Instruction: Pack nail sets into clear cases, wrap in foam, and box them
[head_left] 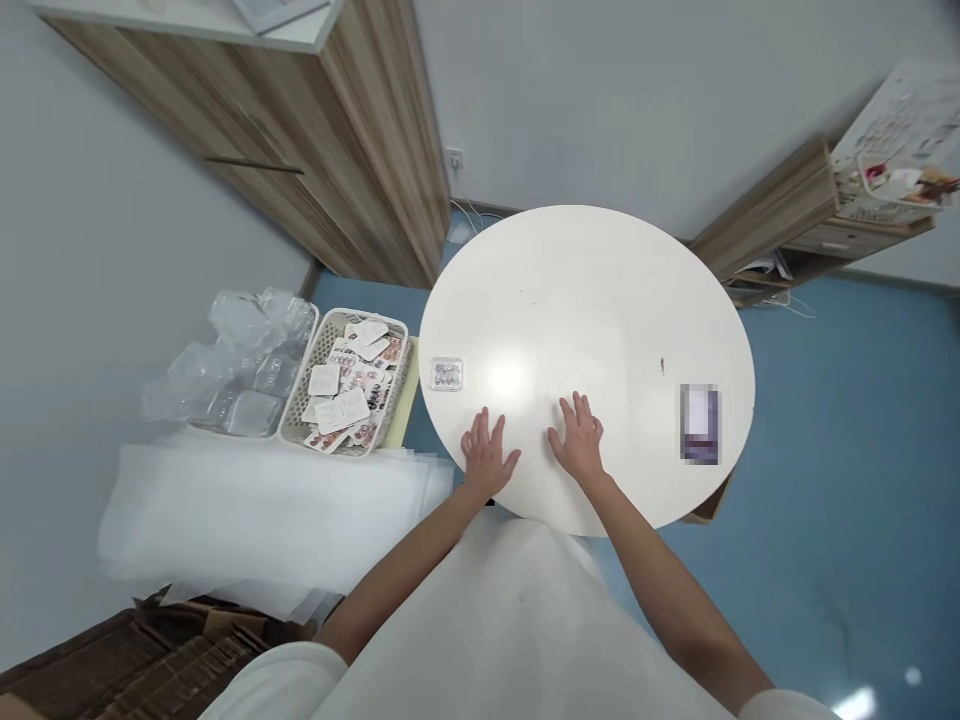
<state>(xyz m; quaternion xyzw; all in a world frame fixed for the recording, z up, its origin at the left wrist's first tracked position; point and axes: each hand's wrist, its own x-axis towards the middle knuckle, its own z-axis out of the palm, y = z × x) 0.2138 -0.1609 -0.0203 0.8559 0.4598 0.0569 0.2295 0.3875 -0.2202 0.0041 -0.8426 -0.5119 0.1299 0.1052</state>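
Note:
My left hand (486,456) rests with fingers spread on the near left part of a round white table (585,270). Beyond it, close to the table's left edge, lies a small clear plastic case (447,374) with several round compartments; the hand does not touch it. To the right, my right hand (579,437) lies on the tabletop, fingers apart, holding nothing. A pixelated purple and white rectangular item (700,425) sits near the right edge, apart from both hands.
Left of the table, a white basket (288,432) holds many printed cards and white packets. Beside it are clear plastic containers (255,412) and a stack of white sheets (277,510). A wooden cabinet (375,130) stands behind; a shelf unit (780,215) is at the far right.

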